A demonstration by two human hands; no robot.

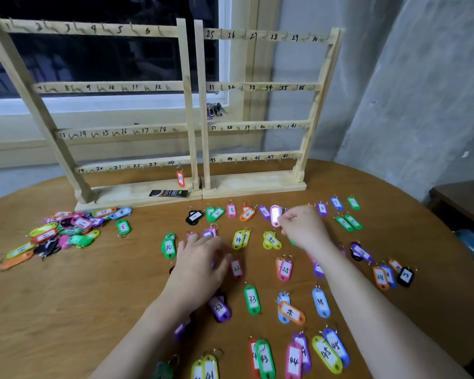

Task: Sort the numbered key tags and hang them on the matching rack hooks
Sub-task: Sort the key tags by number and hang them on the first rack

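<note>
The pink key tag point(275, 215) lay in the top sorted row on the round wooden table point(99, 291), pinched at its lower end by the curled fingers of the right hand point(303, 227). The left hand point(201, 259) rested flat, fingers extended, over tags in the second row. An unsorted tag pile point(63, 232) remained at the left. The two wooden racks point(189, 105) carried one orange tag point(180, 178) on hook 24. The step appeared to be sorting; the next move likely calls for seating the pink tag in numerical order.
</note>
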